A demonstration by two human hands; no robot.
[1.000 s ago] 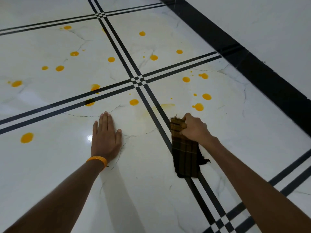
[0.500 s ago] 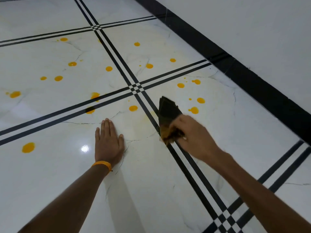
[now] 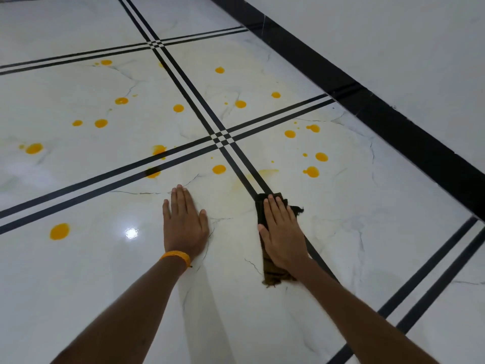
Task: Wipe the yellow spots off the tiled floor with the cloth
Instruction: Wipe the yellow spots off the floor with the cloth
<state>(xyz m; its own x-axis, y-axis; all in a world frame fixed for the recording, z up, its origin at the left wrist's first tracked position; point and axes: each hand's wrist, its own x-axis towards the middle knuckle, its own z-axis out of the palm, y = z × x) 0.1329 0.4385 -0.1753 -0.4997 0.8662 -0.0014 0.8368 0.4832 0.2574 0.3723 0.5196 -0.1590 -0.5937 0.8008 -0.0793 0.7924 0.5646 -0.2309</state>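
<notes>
A dark brown checked cloth lies flat on the white tiled floor, across the black double stripe. My right hand presses flat on the cloth, fingers together and pointing away from me. My left hand rests palm down on the bare tile to the left, an orange band on its wrist. Several yellow spots dot the tiles ahead; the nearest are one just beyond my left hand, one beyond the cloth, and a pale yellow smear by the stripe. A larger spot lies far left.
Black double stripes cross the floor between tiles. A wide black border runs along the right, with a white wall beyond it. A bright light reflection shines left of my left hand.
My right hand lifted the bunched cloth off the floor, then laid it down again and now presses flat on it. My left hand stayed planted. The view shifted slightly.
</notes>
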